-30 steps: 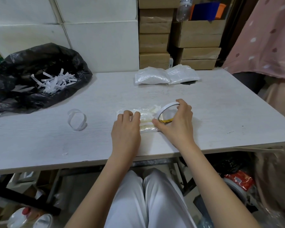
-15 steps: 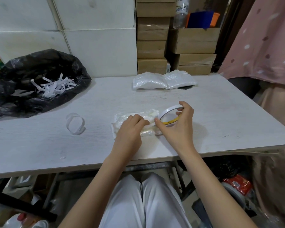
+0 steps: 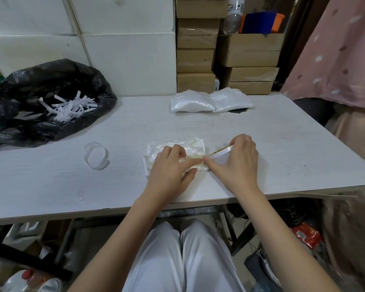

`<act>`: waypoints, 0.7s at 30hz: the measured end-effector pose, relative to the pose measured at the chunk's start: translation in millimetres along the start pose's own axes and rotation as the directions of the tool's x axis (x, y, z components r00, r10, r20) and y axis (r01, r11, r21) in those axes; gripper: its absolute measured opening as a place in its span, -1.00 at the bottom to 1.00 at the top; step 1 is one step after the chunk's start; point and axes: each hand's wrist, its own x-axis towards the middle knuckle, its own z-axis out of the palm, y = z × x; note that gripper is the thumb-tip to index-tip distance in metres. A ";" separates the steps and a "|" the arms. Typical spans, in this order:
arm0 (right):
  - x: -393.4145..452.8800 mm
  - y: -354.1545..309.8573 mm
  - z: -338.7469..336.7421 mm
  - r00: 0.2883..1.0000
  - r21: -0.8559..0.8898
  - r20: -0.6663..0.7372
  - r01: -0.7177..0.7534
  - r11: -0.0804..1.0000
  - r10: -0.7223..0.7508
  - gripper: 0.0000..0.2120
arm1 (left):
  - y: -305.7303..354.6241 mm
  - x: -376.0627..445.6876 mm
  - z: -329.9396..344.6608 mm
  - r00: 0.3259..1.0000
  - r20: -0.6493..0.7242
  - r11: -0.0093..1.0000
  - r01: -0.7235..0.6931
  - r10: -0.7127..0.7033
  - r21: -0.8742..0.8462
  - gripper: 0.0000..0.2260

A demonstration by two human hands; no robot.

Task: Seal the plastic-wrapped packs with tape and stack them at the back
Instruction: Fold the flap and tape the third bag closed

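Note:
A plastic-wrapped pack (image 3: 191, 147) lies on the white table (image 3: 282, 144) near its front edge. My left hand (image 3: 170, 168) holds the pack, fingers curled over its top and thumb under its near edge. My right hand (image 3: 237, 163) grips a white tape roll (image 3: 220, 152) tilted low beside the pack's right end, its index finger pressed at the pack's right edge. A strip of tape runs from the roll onto the pack. Two sealed packs (image 3: 211, 101) lie side by side at the back of the table.
A black plastic bag (image 3: 46, 102) with several white paper strips sits at the back left. A loose coil of clear backing (image 3: 96, 155) lies left of the pack. Cardboard boxes (image 3: 226, 53) stand stacked behind the table. A person in a pink garment (image 3: 341, 49) is at the right.
My right hand has tipped the tape roll down toward the table and moved it right of the pack. My left hand has curled over the pack.

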 end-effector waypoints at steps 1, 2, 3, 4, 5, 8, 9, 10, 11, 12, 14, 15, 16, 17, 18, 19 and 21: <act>1.2 0.3 -1.7 1.000 -0.057 0.009 0.023 0.998 -0.023 -0.38 | 1.5 0.2 -0.1 1.000 0.005 1.000 -0.005 0.005 0.030 -0.71; 2.9 0.7 -4.1 0.998 -0.113 0.015 0.056 0.992 -0.055 -0.40 | 2.7 0.5 -0.2 1.000 0.008 0.998 -0.014 0.014 0.054 -0.70; 5.4 0.9 -6.0 0.995 -0.163 0.009 0.104 0.981 -0.104 -0.43 | 3.7 0.7 -0.6 1.000 0.009 0.997 -0.023 0.022 0.074 -0.70; 8.0 1.4 -7.9 0.987 -0.201 -0.001 0.157 0.967 -0.160 -0.47 | 4.1 0.6 -1.1 0.999 0.010 0.996 -0.031 0.030 0.088 -0.70; 10.8 1.3 -9.8 0.978 -0.226 0.000 0.203 0.953 -0.208 -0.48 | 4.3 0.5 -1.4 0.999 0.016 0.995 -0.036 0.035 0.098 -0.71; 17.2 2.9 -17.7 0.960 -0.233 0.116 0.274 0.933 -0.253 -0.48 | 4.9 0.4 -2.1 0.999 0.033 0.991 -0.046 0.042 0.129 -0.70; 19.5 4.4 -21.2 0.954 -0.235 0.163 0.287 0.929 -0.253 -0.47 | 5.4 0.8 -2.3 0.998 0.039 0.988 -0.046 0.041 0.144 -0.70; 21.5 6.0 -25.2 0.944 -0.243 0.199 0.308 0.920 -0.263 -0.46 | 5.7 1.5 -2.1 0.998 0.043 0.986 -0.047 0.041 0.158 -0.70; 23.8 6.7 -29.3 0.933 -0.254 0.226 0.334 0.908 -0.280 -0.45 | 5.9 2.1 -1.8 0.998 0.044 0.984 -0.048 0.041 0.169 -0.70; 25.3 6.2 -33.4 0.921 -0.262 0.255 0.359 0.896 -0.295 -0.44 | 5.9 2.6 -1.3 0.998 0.043 0.983 -0.049 0.042 0.177 -0.70; 26.0 3.1 -38.6 0.879 -0.259 0.361 0.415 0.872 -0.311 -0.48 | 5.8 2.7 -0.4 0.998 0.036 0.981 -0.053 0.047 0.188 -0.70; 25.1 1.4 -38.6 0.848 -0.244 0.419 0.449 0.860 -0.324 -0.56 | 5.6 2.8 0.0 0.998 0.033 0.980 -0.056 0.051 0.192 -0.69; 23.6 0.3 -37.1 0.821 -0.214 0.459 0.473 0.855 -0.339 -0.65 | 5.5 3.0 0.3 0.998 0.030 0.978 -0.060 0.055 0.198 -0.69; 22.1 -0.8 -34.4 0.807 -0.176 0.481 0.472 0.864 -0.343 -0.72 | 5.4 3.3 0.5 0.998 0.030 0.977 -0.064 0.059 0.203 -0.69; 20.7 -2.3 -31.5 0.804 -0.144 0.494 0.451 0.881 -0.331 -0.75 | 5.4 3.6 0.7 0.998 0.029 0.976 -0.069 0.064 0.207 -0.69; 19.9 -3.4 -28.2 0.806 -0.126 0.501 0.427 0.896 -0.314 -0.77 | 5.4 3.9 0.8 0.997 0.028 0.975 -0.074 0.069 0.210 -0.69; 19.2 -4.4 -21.2 0.810 -0.122 0.508 0.405 0.906 -0.293 -0.79 | 5.5 4.2 0.6 0.996 0.024 0.973 -0.084 0.081 0.214 -0.69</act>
